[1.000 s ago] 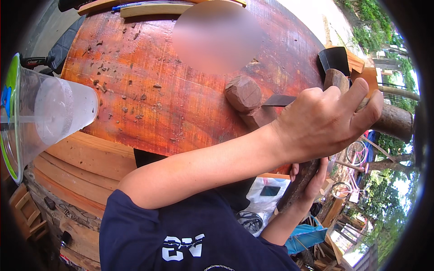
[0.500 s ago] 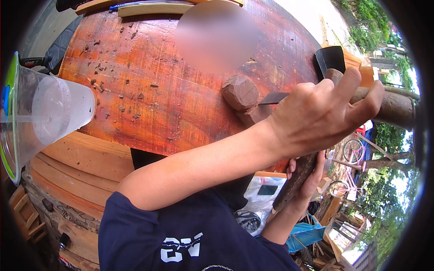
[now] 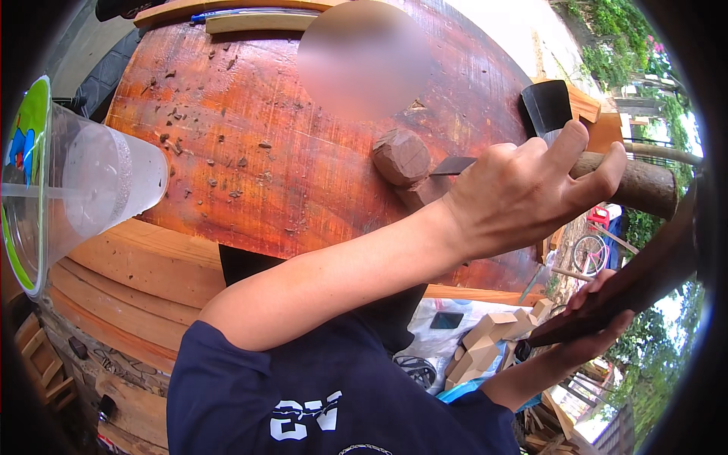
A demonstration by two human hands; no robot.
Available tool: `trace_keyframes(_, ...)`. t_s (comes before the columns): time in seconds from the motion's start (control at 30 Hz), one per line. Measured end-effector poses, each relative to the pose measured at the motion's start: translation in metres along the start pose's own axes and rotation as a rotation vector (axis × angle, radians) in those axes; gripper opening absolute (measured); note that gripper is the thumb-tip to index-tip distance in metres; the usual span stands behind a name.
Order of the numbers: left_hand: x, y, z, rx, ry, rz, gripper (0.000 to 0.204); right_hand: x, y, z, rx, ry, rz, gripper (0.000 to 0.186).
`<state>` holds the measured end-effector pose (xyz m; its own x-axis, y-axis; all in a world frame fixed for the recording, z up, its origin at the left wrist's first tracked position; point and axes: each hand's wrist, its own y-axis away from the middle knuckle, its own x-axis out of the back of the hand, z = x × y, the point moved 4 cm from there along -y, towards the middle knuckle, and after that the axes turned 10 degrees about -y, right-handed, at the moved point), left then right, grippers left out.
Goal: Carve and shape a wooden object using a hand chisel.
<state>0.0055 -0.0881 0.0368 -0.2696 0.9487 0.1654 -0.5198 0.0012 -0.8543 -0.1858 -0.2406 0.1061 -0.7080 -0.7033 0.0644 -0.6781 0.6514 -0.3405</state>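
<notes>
My left hand [image 3: 512, 193] is wrapped around a chisel, its thick round wooden handle [image 3: 644, 182] sticking out at the right. The flat metal blade [image 3: 453, 165] points left, its tip at a reddish-brown carved wood block [image 3: 402, 158] on the table. The block has a faceted rounded end, and part of it lies under my left forearm. Low at the right, my right hand [image 3: 599, 326] grips a dark wooden club [image 3: 629, 288], raised off the table and apart from the chisel handle. The club's far end runs into the dark rim.
Dark wood chips [image 3: 212, 182] are scattered over the reddish table [image 3: 280, 205]. A clear plastic cup [image 3: 91, 174] stands at the left. A black curved blade [image 3: 547, 106] lies near the far right edge. Wood strips [image 3: 262, 20] lie at the back; cut wood pieces [image 3: 485, 341] sit below the table.
My right hand has swung to the right with the club, away from below my left hand. My left hand and the chisel have barely shifted.
</notes>
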Motion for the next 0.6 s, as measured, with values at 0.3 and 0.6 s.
trace_keyframes(0.3,-0.002,0.007,0.006,-0.055,-0.099,-0.060,0.050,0.032,0.011,0.017,-0.070,-0.194,0.059,0.077)
trace_keyframes(0.6,-0.008,0.014,0.006,-0.052,-0.073,-0.245,0.047,0.041,0.032,0.024,-0.058,0.046,0.084,0.071)
